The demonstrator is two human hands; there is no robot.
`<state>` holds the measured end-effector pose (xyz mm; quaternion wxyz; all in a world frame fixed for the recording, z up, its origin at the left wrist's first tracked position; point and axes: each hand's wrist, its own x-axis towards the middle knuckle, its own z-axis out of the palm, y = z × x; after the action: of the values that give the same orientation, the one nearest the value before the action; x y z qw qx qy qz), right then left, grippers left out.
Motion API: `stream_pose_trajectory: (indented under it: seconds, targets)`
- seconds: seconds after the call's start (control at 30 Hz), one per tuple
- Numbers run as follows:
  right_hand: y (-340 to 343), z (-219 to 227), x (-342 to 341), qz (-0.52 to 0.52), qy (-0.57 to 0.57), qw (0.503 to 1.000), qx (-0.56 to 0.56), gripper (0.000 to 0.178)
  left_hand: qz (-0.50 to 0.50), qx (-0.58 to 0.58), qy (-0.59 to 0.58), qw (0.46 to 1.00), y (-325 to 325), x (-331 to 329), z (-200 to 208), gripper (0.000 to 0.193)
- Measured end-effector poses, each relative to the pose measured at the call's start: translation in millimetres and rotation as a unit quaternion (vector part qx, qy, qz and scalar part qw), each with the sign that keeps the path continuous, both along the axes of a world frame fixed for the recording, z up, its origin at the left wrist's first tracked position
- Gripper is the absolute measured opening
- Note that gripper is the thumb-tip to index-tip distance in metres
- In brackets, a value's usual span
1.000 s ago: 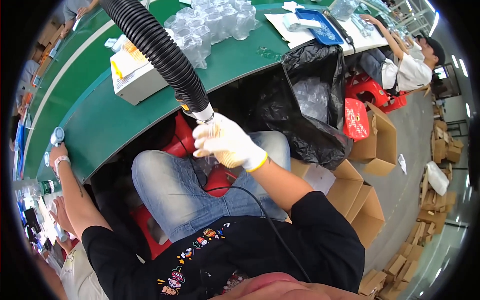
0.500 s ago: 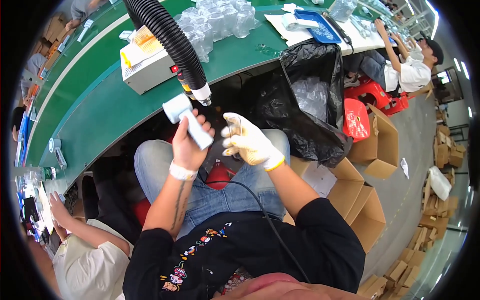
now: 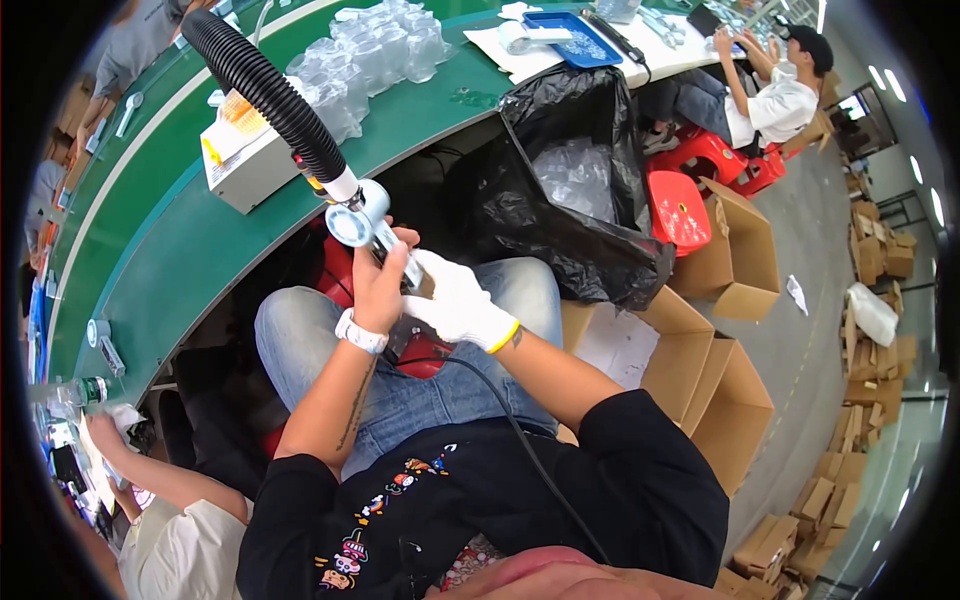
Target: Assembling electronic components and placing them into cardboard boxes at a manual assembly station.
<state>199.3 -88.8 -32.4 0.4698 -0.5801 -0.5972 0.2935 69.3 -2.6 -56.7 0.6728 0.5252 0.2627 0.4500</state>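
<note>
My bare left hand is wrapped around a pale blue handheld device with a round head and a straight handle. Its round head is up against the metal nozzle of a black corrugated hose; whether they touch I cannot tell. My right hand, in a white glove, closes on the lower end of the handle. The gloved fingers hide part of that end. Both hands are above my lap, just off the green table's edge.
A white box unit sits on the green table beside stacked clear plastic trays. To the right are a black bag of clear plastic, open cartons and red stools. Co-workers sit on both sides.
The device has moved up under the nozzle and turned in my left hand. My gloved right hand, apart and half open before, has come in and closed on the handle. The whole view has shifted.
</note>
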Motion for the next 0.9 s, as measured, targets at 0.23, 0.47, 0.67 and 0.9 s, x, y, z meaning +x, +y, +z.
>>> stream_pose_trajectory:
  seconds: [0.23,0.47,0.67,0.9]
  targets:
    - [6,15,-2,0.043,-0.074,0.996,0.010,0.058,0.130,0.102,-0.017,0.986,-18,-36,22,0.068]
    - [34,-13,-8,0.045,0.473,0.879,-0.038,0.060,0.109,-0.038,0.002,0.993,24,-40,26,0.073]
    - [41,-10,8,0.104,0.145,0.983,0.048,0.061,0.028,-0.049,-0.134,0.989,31,-43,6,0.068]
    - [32,-1,30,0.108,-0.272,0.944,0.152,0.063,-0.148,-0.266,0.025,0.952,44,-97,53,0.052]
